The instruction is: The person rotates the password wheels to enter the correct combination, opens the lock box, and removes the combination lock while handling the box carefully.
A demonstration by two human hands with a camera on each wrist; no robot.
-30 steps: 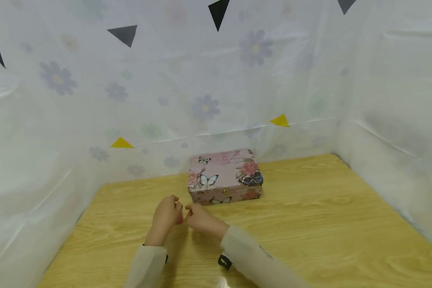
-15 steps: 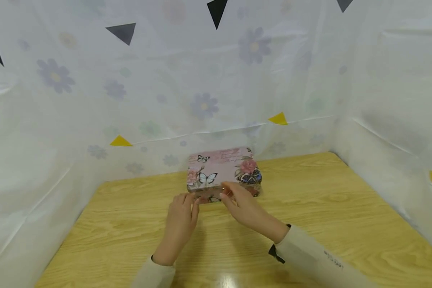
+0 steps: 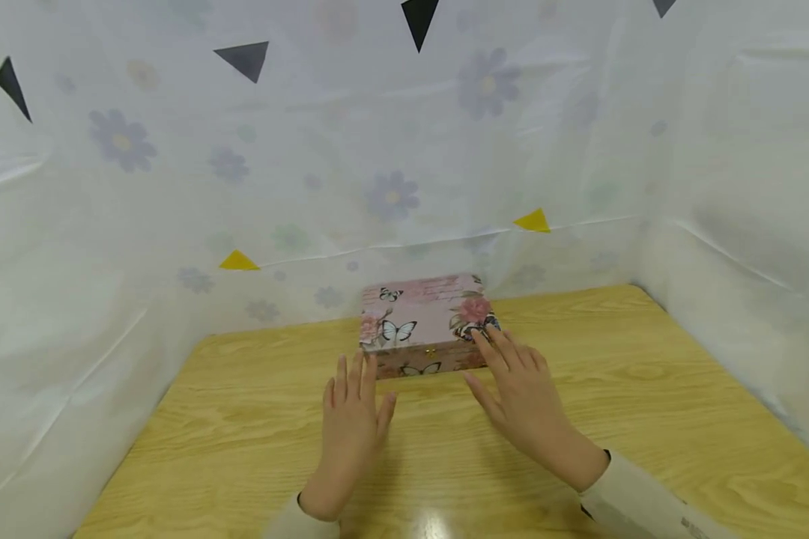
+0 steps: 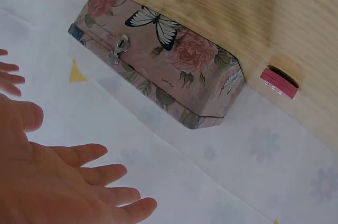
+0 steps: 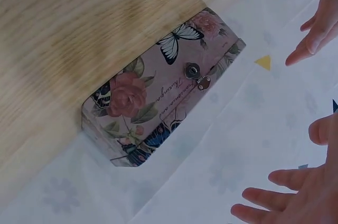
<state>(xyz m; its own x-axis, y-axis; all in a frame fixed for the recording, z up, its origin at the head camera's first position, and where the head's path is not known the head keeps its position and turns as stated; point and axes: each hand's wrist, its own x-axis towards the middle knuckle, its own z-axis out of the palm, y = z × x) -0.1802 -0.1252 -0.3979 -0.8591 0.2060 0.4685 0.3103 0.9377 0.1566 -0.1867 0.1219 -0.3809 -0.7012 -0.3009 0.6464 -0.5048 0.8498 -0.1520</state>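
A pink box point(image 3: 421, 314) with butterflies and roses stands on the table, its lid down. Its small metal clasp point(image 5: 197, 76) is on the front face. My left hand point(image 3: 352, 434) hovers in front of the box's left end, fingers spread and holding nothing. Before the right end is my right hand point(image 3: 526, 400), also spread and holding nothing; its fingertips overlap the box's corner in the head view. Both wrist views show the hands apart from the box. A small red padlock point(image 4: 280, 82) with white marks lies beside the box's left end; in the head view it is hidden.
The wood-grain table point(image 3: 647, 404) reaches out on both sides of the box. A white flower-patterned sheet point(image 3: 337, 150) hangs right behind it and along the sides, with black and yellow triangles stuck on.
My hands were together left of the box by a small red thing, then my right hand moved to the clasp. Now both have drawn apart and spread their fingers. The box has stayed put.
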